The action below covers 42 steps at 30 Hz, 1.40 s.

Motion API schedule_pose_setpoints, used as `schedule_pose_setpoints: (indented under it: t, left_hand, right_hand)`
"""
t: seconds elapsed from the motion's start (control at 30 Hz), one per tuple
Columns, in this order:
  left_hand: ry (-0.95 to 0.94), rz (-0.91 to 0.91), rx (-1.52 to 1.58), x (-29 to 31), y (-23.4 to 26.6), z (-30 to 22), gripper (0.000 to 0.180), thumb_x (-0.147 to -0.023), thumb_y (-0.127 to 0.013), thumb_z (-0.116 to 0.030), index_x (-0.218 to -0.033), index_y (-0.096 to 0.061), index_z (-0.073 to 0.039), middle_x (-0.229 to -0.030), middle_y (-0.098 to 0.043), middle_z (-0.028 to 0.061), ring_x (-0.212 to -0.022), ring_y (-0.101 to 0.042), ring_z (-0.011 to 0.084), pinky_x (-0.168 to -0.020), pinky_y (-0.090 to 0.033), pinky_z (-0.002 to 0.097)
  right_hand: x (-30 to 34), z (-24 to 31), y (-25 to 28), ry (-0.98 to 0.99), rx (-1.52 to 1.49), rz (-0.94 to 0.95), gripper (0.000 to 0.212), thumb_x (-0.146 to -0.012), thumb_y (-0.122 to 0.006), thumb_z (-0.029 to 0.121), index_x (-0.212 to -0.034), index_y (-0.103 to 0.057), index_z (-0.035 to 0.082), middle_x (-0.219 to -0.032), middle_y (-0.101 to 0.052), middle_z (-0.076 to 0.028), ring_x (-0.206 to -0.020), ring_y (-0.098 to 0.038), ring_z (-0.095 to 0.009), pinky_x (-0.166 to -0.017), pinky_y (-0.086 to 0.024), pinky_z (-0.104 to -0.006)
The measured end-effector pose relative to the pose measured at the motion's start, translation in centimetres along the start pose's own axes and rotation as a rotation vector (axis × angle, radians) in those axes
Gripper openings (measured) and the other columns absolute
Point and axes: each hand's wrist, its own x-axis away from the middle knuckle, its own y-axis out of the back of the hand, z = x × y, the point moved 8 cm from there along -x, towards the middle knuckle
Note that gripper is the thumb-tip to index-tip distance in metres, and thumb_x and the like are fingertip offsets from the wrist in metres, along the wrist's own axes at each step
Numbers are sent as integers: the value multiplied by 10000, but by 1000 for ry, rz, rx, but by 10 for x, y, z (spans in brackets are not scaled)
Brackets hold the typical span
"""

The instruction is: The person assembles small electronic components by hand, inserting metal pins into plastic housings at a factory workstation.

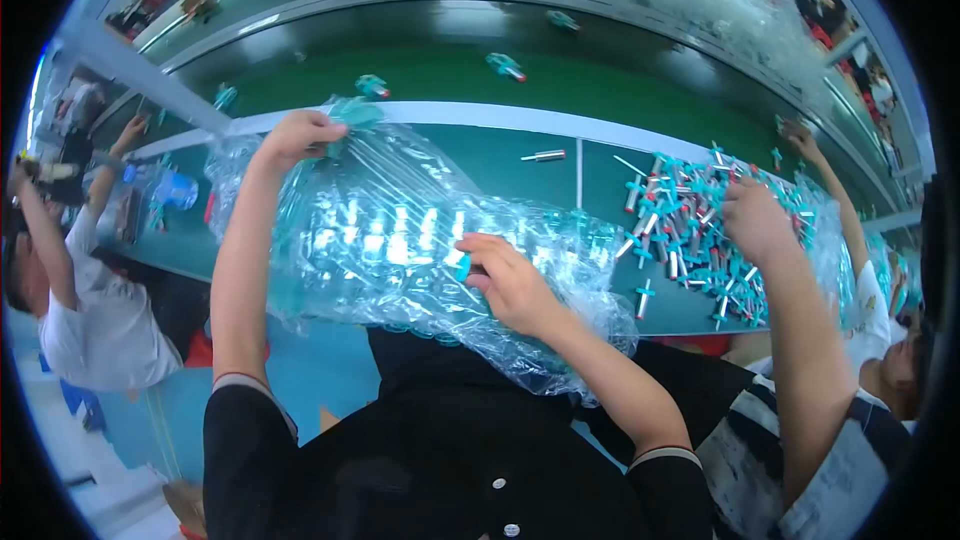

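Note:
A large clear plastic bag (370, 240) lies across the bench in front of me, with rows of teal, shiny rounded plastic parts showing through it. At its far left end, my left hand (300, 137) is closed, fingers pinched at a teal plastic piece (357, 113) by the bag's edge. Over the middle of the bag, my right hand (512, 288) is closed on a small teal plastic piece (463, 266) between thumb and fingers; its exact kind is hidden. Creased film (560, 330) bunches below my right wrist.
To the right, a pile of teal-and-silver plunger-like parts (690, 240) covers the bench; a co-worker's hand (757, 220) reaches into it. One silver part (545, 155) lies apart. Beyond a pale rail, a green conveyor belt (440, 70) carries several teal pieces. Another person (110, 320) works at left.

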Motion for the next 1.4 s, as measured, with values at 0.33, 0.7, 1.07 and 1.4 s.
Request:
schedule_pose_setpoints:
  t: [0.33, 0.7, 1.07, 1.4]
  left_hand:
    - [-348, -421, 669, 36, 53, 42, 343, -1011, -637, -216, -1306, -578, -51, -1078, -630, 53, -872, -606, 130, -740, -504, 263]
    - [-460, -143, 186, 143, -206, 3, 464, -775, -741, 91, -1220, -626, 24, -1061, -626, 61, -987, -592, 149, -838, -503, 280]
    - [-1118, -441, -465, 214, -203, -45, 591, -723, -833, 42, -1283, -652, -12, -1139, -655, 160, -1038, -648, 296, -891, -537, 400]
    - [-780, -75, 177, 198, -191, -60, 544, -724, -893, -121, -1226, -693, -54, -1083, -713, 121, -950, -697, 249, -819, -548, 333]
  right_hand:
    - [0, -65, -11, -398, -838, -71, 195, -934, -682, -3, -1109, -604, 32, -1185, -693, -85, -1042, -677, -175, -941, -525, -321]
    - [-2, -45, 64, -405, -1495, -310, 194, -999, -643, 107, -1185, -592, 89, -1029, -693, -146, -908, -706, -246, -733, -591, -359]
    - [34, 13, 113, -430, -471, -439, 229, -1002, -608, 31, -1215, -660, -36, -910, -653, -72, -765, -652, -126, -670, -562, -271]
    - [-10, 70, 81, -161, -94, -337, 227, -815, -797, 5, -1036, -744, 11, -900, -726, -123, -748, -711, -205, -645, -559, -279]
